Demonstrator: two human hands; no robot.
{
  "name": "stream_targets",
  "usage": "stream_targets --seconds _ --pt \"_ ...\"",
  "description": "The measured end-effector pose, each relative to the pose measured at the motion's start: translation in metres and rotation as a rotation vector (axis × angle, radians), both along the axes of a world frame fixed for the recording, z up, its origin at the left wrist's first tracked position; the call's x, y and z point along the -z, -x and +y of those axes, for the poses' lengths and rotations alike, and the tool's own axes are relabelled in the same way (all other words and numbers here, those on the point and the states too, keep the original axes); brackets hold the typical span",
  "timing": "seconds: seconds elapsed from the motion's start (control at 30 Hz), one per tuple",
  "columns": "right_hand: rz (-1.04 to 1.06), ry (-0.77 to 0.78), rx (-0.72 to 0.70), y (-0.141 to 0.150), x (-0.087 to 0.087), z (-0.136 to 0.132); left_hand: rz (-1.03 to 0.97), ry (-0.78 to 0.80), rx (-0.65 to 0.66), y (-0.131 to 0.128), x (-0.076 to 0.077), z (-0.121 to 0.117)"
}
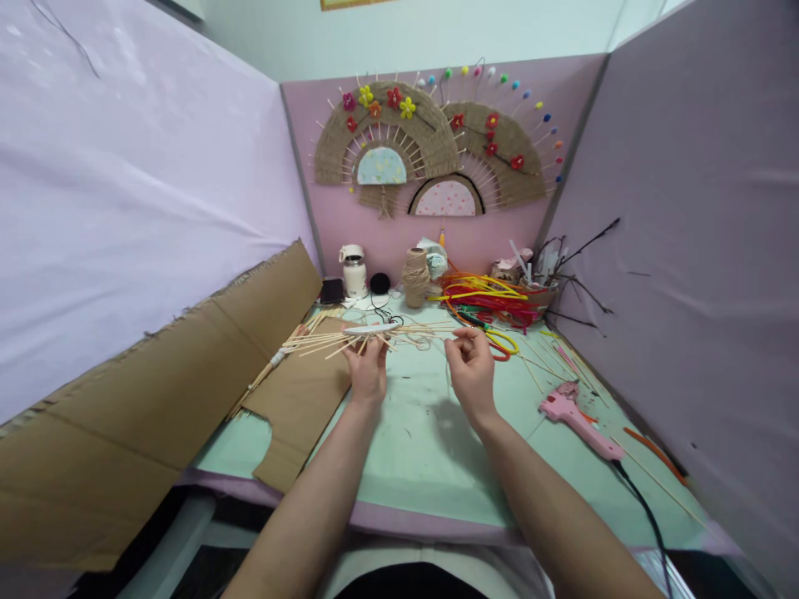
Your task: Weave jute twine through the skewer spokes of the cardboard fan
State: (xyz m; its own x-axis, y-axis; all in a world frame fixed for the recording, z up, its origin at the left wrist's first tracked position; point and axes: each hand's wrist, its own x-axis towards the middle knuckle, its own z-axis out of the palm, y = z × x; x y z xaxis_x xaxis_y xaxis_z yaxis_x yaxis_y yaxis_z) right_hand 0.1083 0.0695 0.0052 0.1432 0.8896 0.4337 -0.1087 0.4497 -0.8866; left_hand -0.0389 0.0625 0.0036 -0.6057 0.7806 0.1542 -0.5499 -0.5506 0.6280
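My left hand (368,370) grips a fan frame (373,329) from below, its fingers closed at the pale flat centre piece. Thin wooden sticks (315,341) spread out from that piece to both sides, and the frame is seen almost edge-on. To the right, my right hand (471,366) is closed in a pinch near the stick ends. A thin strand of twine hangs just below its fingers. Loose loops of twine (421,342) show between the two hands, behind the frame.
Cut cardboard (293,399) lies at left beside a tall cardboard sheet (156,383). A pink glue gun (580,423) with a black cord rests at right. Behind stand a twine spool (415,279), a white bottle (354,273) and pipe cleaners (493,298). Decorated fans (390,125) hang on the back panel.
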Motion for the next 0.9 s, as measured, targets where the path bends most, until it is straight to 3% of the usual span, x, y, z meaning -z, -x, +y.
stream_targets --seconds 0.27,0.57,0.9 --pt "-0.241 0.110 -0.099 0.001 0.008 0.014 -0.086 0.005 0.200 0.007 0.002 0.003" --pt "-0.233 0.147 -0.038 -0.001 0.019 0.029 -0.218 0.100 0.457 0.007 0.007 0.005" --pt "-0.348 0.029 -0.144 0.001 0.014 0.021 -0.274 0.166 0.519 0.008 0.004 0.004"
